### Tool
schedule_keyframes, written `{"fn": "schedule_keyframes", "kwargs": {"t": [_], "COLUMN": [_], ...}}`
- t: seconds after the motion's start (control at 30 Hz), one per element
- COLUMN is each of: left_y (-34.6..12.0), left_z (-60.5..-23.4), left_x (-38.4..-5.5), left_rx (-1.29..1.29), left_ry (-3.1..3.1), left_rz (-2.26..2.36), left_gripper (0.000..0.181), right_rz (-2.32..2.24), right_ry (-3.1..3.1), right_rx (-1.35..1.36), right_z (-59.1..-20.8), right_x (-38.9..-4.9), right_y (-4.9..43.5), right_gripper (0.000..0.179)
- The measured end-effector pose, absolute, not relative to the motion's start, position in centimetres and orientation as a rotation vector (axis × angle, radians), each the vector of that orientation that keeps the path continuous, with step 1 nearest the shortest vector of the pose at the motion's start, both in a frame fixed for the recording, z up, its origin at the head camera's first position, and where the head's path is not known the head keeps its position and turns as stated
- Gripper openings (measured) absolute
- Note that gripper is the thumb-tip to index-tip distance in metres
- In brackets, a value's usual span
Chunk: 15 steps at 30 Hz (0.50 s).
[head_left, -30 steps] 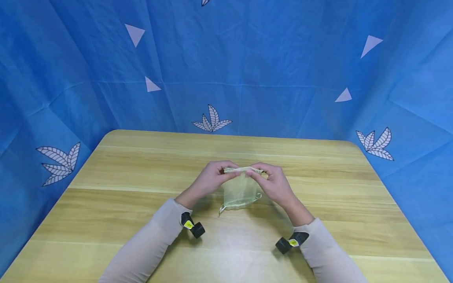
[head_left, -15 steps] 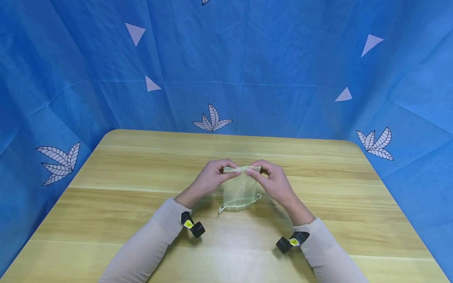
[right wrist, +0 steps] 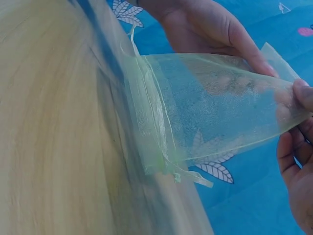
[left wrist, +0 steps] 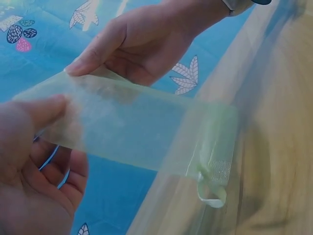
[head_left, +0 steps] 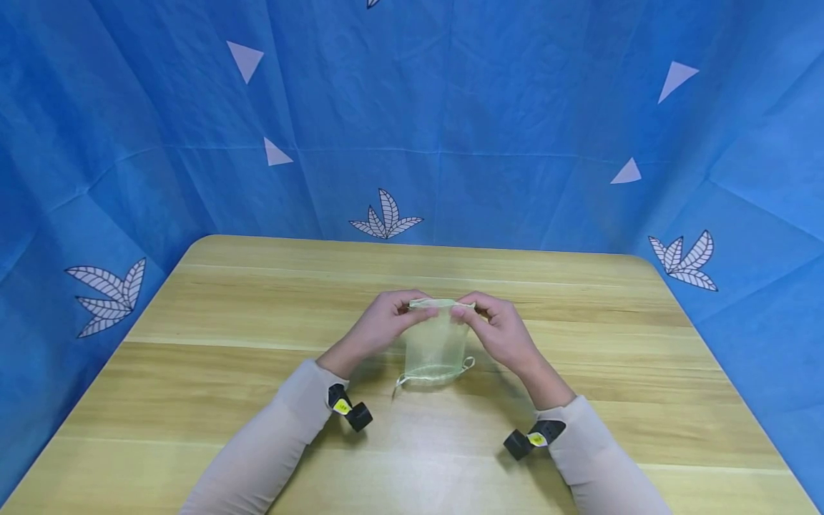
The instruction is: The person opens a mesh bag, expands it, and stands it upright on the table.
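Observation:
A sheer pale green drawstring pouch (head_left: 436, 347) hangs between both hands, its ribbon-threaded end toward the table and the opposite edge up. My left hand (head_left: 385, 320) pinches the upper edge near its left corner, thumb on the near side. On the other corner, the right hand (head_left: 502, 330) pinches the same edge in a like way. Through the thin cloth of the pouch (right wrist: 220, 105) the fingers behind show faintly in the right wrist view. Ribbon loops (left wrist: 212, 198) stick out at the lower end. Nothing can be seen inside the pouch.
Beneath the hands lies a wood-grain table (head_left: 257, 400) with rounded far corners. A blue cloth curtain (head_left: 412, 107) with white leaf and triangle prints stands round its back and sides. Small black cameras (head_left: 359, 416) sit on both wrists.
The pouch's upper edge, earlier a folded strip leaning toward the camera, now stands flatter and straighter. Its lower end has shifted slightly nearer. Both hands keep their grip almost in place.

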<state>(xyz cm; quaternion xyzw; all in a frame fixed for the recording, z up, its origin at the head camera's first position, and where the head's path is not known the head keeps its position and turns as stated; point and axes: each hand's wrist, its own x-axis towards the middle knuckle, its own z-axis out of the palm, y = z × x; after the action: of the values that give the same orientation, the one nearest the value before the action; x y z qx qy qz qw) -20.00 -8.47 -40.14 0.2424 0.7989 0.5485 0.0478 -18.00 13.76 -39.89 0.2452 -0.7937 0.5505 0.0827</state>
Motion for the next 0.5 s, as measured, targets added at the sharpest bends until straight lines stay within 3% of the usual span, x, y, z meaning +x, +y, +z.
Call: {"fn": "schedule_keyframes", "kwargs": {"t": [0.5], "left_y": [-8.40], "left_z": [-39.93], "left_x": [-19.94], "left_rx": [0.742], "left_ry": [2.481], "left_rz": [1.722], "left_gripper": [0.010], "right_rz": [1.675], "right_ry": [-2.367], "right_rx": [0.704], "right_z": [-39.69], "right_x": [-18.11], "right_y": [14.01], "right_gripper": [0.007]}}
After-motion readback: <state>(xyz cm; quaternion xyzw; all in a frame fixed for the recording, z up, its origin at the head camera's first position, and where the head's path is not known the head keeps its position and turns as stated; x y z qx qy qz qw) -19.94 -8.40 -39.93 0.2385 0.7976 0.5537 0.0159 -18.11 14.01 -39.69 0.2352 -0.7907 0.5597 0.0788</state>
